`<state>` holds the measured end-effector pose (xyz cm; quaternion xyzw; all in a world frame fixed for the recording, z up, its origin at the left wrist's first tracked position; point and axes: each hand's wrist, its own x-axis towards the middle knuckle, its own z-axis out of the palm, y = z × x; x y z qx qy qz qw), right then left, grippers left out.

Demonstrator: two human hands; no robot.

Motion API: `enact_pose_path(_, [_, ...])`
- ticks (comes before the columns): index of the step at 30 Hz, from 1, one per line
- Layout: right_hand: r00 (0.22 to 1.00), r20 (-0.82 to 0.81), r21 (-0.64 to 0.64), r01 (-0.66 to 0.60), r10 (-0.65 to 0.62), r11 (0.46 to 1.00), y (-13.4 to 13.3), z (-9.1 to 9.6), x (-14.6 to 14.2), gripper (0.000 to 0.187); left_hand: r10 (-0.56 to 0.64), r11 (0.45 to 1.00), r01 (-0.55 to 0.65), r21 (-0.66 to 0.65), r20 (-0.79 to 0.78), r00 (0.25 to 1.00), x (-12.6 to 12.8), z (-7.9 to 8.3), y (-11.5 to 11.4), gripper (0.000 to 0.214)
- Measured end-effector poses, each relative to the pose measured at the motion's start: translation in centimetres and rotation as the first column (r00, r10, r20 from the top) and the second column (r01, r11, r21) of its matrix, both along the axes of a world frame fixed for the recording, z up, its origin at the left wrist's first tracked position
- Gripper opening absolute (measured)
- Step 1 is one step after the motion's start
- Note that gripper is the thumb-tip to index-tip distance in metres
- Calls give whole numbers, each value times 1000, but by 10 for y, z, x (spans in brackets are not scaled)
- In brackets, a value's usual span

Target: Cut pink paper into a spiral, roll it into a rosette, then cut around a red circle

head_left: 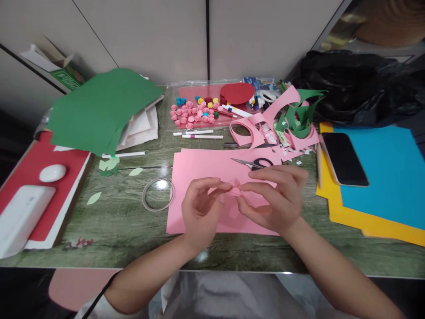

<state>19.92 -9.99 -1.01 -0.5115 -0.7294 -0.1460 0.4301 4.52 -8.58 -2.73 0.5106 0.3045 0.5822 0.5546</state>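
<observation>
Toward the front edge of the desk (119, 226): left hand (203, 212) and right hand (277, 199) pinch a small pink paper piece (236, 190) at their fingertips, above smooth pink sheets (192, 166).
Scissors (246, 163): pointed metal blades, black loops, on those sheets.
Back-right corner: crumpled, glossy black plastic (348, 88), contents hidden.
Pink paper piece: folds blurred, partly covered by fingers.

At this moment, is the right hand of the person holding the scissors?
No, the scissors lie on the pink paper, while the right hand holds a small pink piece.
</observation>
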Motion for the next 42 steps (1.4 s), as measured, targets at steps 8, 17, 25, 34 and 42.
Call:
enact_pose_path(8, [998, 56, 110, 7, -13, 994, 0, -3, -1, 19, -24, 937, 68, -341, 132, 991, 2, 4, 0, 20])
enact_pose_path(17, [995, 79, 180, -71, 58, 981, 3, -6, 1, 20, -113, 834, 227, -504, 246, 963, -1, 4, 7, 26])
enact_pose_path(25, [997, 16, 149, -82, 81, 985, 5, -3, -1, 18, -116, 856, 214, -470, 229, 966, -1, 7, 10, 25])
enact_pose_path(34, [984, -122, -40, -134, 128, 990, 5, -1, -2, 17, -150, 921, 185, -344, 126, 981, -3, -2, 13, 20])
enact_pose_path(42, [961, -239, -247, -199, 139, 948, 6, 4, 2, 8, -136, 979, 119, -166, -98, 986, -7, 0, 18, 17])
